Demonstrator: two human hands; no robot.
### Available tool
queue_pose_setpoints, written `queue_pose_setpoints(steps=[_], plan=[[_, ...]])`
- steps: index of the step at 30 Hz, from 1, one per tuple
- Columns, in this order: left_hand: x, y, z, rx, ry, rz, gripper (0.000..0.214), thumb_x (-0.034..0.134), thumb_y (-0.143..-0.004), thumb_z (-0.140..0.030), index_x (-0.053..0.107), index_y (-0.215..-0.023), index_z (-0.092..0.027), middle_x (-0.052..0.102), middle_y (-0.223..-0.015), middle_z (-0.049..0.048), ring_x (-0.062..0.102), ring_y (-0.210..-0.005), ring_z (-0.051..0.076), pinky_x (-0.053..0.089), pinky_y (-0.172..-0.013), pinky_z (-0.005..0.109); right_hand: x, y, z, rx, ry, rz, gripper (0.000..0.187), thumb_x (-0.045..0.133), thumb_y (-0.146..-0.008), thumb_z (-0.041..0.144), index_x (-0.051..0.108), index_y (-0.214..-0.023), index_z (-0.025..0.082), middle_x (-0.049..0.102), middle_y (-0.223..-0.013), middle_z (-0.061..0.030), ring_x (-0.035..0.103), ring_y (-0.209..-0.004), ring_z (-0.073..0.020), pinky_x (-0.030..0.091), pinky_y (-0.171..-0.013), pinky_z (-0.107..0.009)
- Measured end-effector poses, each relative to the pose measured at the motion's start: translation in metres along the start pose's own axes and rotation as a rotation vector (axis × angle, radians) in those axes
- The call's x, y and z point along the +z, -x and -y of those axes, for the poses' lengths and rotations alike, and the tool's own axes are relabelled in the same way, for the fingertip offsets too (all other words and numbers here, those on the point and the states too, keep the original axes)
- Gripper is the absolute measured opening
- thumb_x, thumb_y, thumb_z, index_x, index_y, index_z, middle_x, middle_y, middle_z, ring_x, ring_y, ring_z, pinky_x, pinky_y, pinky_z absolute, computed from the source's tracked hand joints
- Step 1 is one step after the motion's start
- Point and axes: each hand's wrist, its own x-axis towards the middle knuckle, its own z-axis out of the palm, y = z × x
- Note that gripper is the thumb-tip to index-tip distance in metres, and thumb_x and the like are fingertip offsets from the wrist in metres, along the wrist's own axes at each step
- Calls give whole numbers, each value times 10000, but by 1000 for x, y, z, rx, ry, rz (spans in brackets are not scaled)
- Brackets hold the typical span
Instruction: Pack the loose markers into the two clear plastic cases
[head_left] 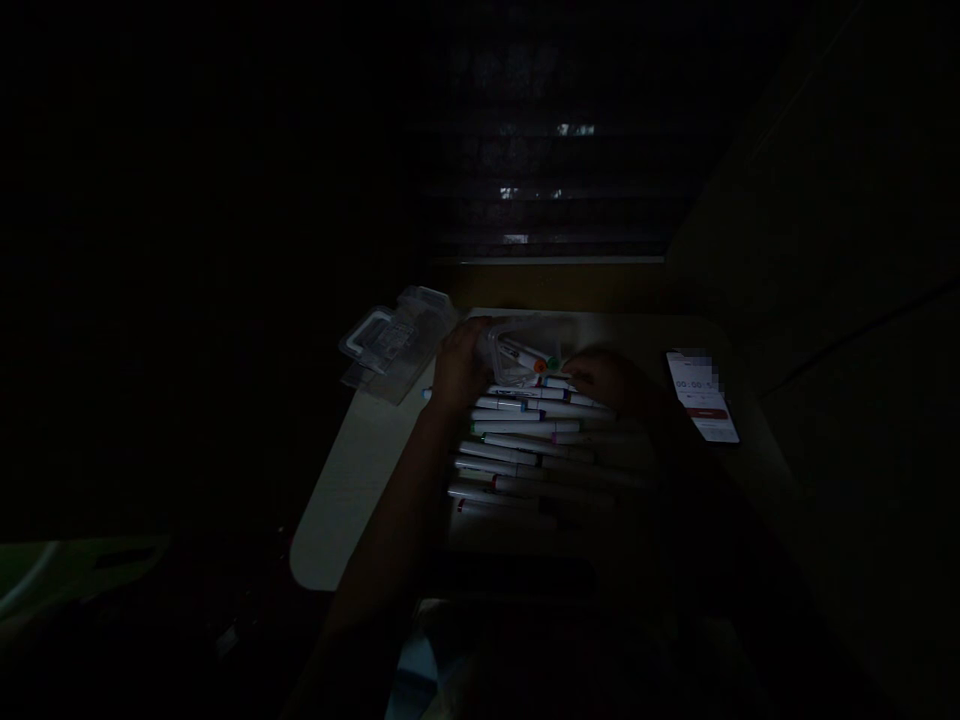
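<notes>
A clear plastic box [496, 362] lies tipped with its opening toward me, two markers with orange and green ends [529, 357] inside. My left hand [461, 368] grips the box's left side, fingers curled round it and partly hidden. Just right of the opening, my right hand [604, 380] has its fingers closed at a white marker [556, 382]; darkness blurs the exact contact. Below both hands, several white markers [525, 427] with coloured ends lie sideways in a rough column on the table.
The pale table [337, 500] has rounded corners. At its back left lies a clear plastic lid with a handle [394, 340]. A lit phone showing a timer [701, 395] rests on the right. Behind the table is a dark slatted blind [540, 190]. The room is very dim.
</notes>
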Motion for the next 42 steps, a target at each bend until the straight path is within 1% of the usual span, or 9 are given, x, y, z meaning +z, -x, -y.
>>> queue_pose_setpoints(steps=[6,9,16,20,25,29,32,38,42], plan=[[0,0,2,32,21,-4,626,616,-651,-182,486,-1263,-173,584,-1291,126,553,-1200,305,450,-1020,455,20,-10,-9,-63,21,-12,263,516,-841,191,708,-1017,151,708,-1049,-98,635,-979,-208,459,-860,-302],[1,0,3,31,23,-14,624,608,-648,-170,488,-1260,-177,583,-1291,121,553,-1203,297,450,-1022,447,23,-11,-10,-73,19,-4,257,514,-830,157,713,-993,163,707,-1060,-87,627,-998,-198,452,-894,-298],[1,0,0,-7,16,-13,603,601,-663,-163,494,-1256,-198,593,-1282,110,565,-1184,284,459,-1002,446,28,-13,-16,-46,8,-3,251,514,-813,151,711,-965,186,707,-1055,-64,628,-977,-187,459,-872,-283],[0,0,0,19,27,-12,603,619,-669,-188,493,-1258,-177,589,-1273,122,559,-1190,292,451,-1013,454,28,-12,-15,-23,1,-12,271,509,-793,127,701,-977,176,710,-1021,-70,631,-949,-187,464,-847,-280],[0,0,1,4,24,-11,589,618,-681,-193,490,-1255,-191,581,-1289,120,548,-1205,293,444,-1024,453,18,-7,-10,12,-9,-38,303,516,-783,118,676,-1039,136,699,-1010,-91,625,-919,-181,464,-803,-267],[0,0,1,22,19,-10,613,618,-662,-186,481,-1260,-185,589,-1280,116,556,-1189,290,452,-1011,454,4,0,-8,33,-25,-115,333,527,-779,125,653,-1087,129,680,-1046,-104,615,-908,-185,467,-787,-277],[0,0,1,10,13,-12,620,612,-643,-171,493,-1251,-186,592,-1276,116,564,-1179,291,455,-1012,449,-5,5,-8,23,-24,-170,353,525,-780,122,649,-1110,132,675,-1061,-108,620,-925,-193,471,-814,-292],[1,0,1,-14,45,-9,575,597,-683,-218,501,-1250,-215,595,-1273,98,552,-1204,289,438,-1028,451,-17,12,-9,-59,49,-251,389,494,-825,156,618,-1194,145,646,-1173,-125,604,-1049,-232,469,-931,-363],[2,0,3,6,44,-19,593,608,-677,-218,489,-1258,-205,587,-1286,107,552,-1201,296,443,-1023,455,-25,18,-9,-63,32,-342,399,509,-833,187,596,-1222,162,643,-1151,-125,610,-1024,-230,488,-910,-368]])
